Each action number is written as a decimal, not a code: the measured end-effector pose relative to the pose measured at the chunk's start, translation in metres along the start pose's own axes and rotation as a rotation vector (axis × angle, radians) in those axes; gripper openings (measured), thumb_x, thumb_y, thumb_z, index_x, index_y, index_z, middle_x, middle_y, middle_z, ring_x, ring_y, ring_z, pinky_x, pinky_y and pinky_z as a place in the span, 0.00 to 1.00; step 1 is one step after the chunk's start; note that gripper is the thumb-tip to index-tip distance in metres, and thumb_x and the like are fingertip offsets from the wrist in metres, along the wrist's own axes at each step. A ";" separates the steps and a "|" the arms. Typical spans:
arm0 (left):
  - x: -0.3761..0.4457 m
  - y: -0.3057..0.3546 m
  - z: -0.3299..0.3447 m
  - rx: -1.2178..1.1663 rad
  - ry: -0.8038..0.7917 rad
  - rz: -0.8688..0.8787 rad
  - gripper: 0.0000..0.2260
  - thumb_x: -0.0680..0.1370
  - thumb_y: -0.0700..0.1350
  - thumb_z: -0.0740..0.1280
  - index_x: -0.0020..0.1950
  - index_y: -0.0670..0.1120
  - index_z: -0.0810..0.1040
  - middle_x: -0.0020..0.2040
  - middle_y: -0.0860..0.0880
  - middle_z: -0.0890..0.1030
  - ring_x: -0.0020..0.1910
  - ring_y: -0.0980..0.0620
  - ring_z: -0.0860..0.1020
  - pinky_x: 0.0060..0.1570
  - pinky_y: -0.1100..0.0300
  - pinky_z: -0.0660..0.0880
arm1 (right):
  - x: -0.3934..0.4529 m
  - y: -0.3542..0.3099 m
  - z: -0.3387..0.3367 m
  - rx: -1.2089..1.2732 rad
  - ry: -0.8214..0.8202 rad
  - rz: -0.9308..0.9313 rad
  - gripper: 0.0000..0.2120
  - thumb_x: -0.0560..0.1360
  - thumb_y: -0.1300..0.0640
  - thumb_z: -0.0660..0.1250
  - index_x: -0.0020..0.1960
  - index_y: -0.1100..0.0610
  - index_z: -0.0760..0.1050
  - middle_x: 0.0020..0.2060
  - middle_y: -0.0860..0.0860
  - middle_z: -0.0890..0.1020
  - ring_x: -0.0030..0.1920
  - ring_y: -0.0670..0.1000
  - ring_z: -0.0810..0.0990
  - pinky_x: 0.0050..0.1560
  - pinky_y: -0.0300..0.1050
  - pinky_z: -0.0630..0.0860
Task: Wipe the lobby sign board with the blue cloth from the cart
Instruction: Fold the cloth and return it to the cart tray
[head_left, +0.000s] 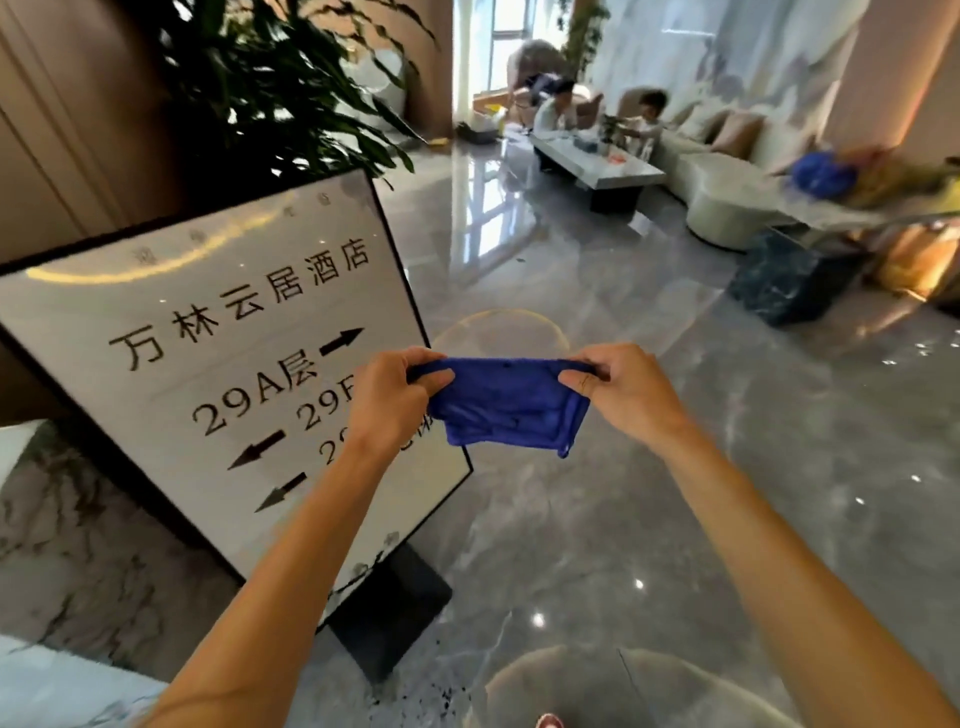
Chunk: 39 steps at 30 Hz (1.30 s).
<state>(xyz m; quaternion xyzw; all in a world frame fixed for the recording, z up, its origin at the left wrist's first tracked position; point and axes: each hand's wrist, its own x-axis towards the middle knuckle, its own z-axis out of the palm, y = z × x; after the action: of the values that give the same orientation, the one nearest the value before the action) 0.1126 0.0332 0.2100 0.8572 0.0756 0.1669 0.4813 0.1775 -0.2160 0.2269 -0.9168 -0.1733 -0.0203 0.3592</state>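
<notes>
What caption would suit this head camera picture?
Both hands, left and right, stretch a blue cloth beside the lobby sign board.

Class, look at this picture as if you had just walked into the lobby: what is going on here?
A person holds a blue cloth stretched between both hands, the left hand and the right hand each pinching an upper corner. The cloth hangs in the air beside the lobby sign board, not touching it. Wiping has not yet begun.
</notes>
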 end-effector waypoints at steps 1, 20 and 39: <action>-0.002 0.003 0.005 -0.008 -0.019 0.001 0.07 0.78 0.37 0.70 0.53 0.43 0.85 0.41 0.49 0.84 0.39 0.55 0.81 0.41 0.65 0.76 | -0.005 0.004 -0.004 -0.001 0.011 0.012 0.04 0.77 0.55 0.71 0.46 0.51 0.84 0.36 0.52 0.84 0.41 0.55 0.81 0.45 0.46 0.77; -0.087 0.096 0.125 -0.050 -0.260 0.182 0.06 0.76 0.35 0.71 0.50 0.42 0.86 0.41 0.49 0.85 0.41 0.51 0.83 0.45 0.57 0.79 | -0.170 0.091 -0.107 0.044 0.201 0.248 0.05 0.77 0.57 0.70 0.50 0.54 0.85 0.40 0.57 0.86 0.45 0.59 0.82 0.50 0.54 0.78; -0.181 0.187 0.283 -0.171 -0.820 0.494 0.06 0.76 0.37 0.71 0.51 0.44 0.86 0.39 0.55 0.84 0.39 0.61 0.81 0.41 0.72 0.75 | -0.393 0.133 -0.164 0.048 0.677 0.745 0.03 0.77 0.62 0.71 0.47 0.59 0.84 0.38 0.53 0.85 0.39 0.49 0.79 0.45 0.49 0.78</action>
<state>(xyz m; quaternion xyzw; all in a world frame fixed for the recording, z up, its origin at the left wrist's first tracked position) 0.0390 -0.3440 0.1946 0.8020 -0.3400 -0.0698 0.4861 -0.1334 -0.5351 0.1987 -0.8500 0.2915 -0.1829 0.3989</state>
